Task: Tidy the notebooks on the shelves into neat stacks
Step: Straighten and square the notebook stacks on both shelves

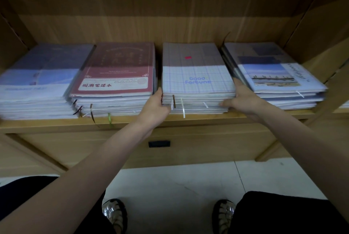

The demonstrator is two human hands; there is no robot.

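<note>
The shelf [170,118] is pale, matt wood-grain board, the notebooks [196,75] are paper in glossy clear plastic sleeves with thin satiny ribbon markers [182,108], and the floor [170,186] at six o'clock is smooth, pale, slightly shiny tile.

Four stacks of notebooks lay side by side on a wooden shelf [170,118]: a blue stack [37,82] at far left, a red-covered stack [117,75] touching it, a checked stack [196,77] printed "Good Fortune", and a stack with a landscape photo cover [272,75] at right. The left hand [154,107] gripped the checked stack's near left corner, while the right hand [243,99] held its near right corner, thumb along the side edge and fingers against the front. Ribbon bookmarks [92,114] hung over the shelf's front edge, and below, two sandalled feet [115,215] stood on pale floor tiles [170,186].
</note>
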